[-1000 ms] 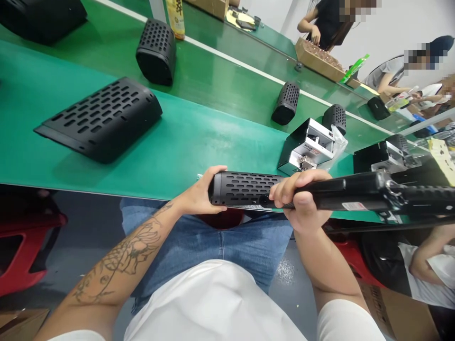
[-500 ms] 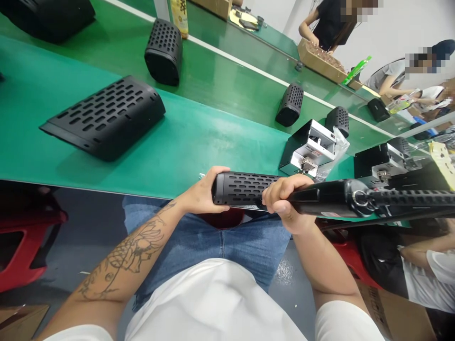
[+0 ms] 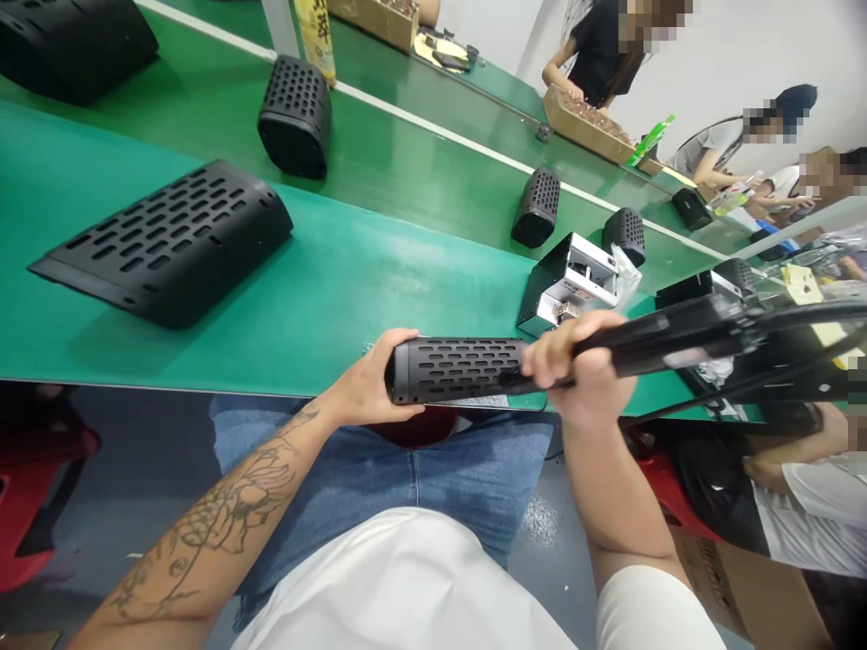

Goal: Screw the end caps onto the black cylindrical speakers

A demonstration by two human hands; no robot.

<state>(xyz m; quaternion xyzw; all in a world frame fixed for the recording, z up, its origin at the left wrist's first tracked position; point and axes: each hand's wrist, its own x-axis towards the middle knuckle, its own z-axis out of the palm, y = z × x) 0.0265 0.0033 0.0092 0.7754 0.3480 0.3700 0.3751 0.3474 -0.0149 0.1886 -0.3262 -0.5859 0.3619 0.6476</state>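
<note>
My left hand [image 3: 369, 384] grips the left end of a black slotted housing [image 3: 461, 366], thumb on top and fingers below, at the table's front edge. My right hand [image 3: 582, 366] is wrapped round a black electric screwdriver [image 3: 677, 338] with a cable at its rear. Blurred by motion, the screwdriver lies almost level, its front end at the housing's lower right; I cannot tell whether the tip touches it. Behind my right hand stands a black and silver screw feeder [image 3: 573, 280]. To the left, a larger black slotted housing [image 3: 169, 239] lies on the green tabletop [image 3: 352, 271].
Several black perforated housings [image 3: 294, 117] stand on the green surface beyond. A yellow packet [image 3: 315, 41] is beside a post. Co-workers sit across the table by a cardboard box [image 3: 586, 126], and another person's arm [image 3: 789, 456] shows at right. A red stool [image 3: 41, 496] is at left.
My right hand has shifted right, and the screwdriver's rear end has tilted up. More of the held housing's right part shows. The whole view has shifted slightly.
</note>
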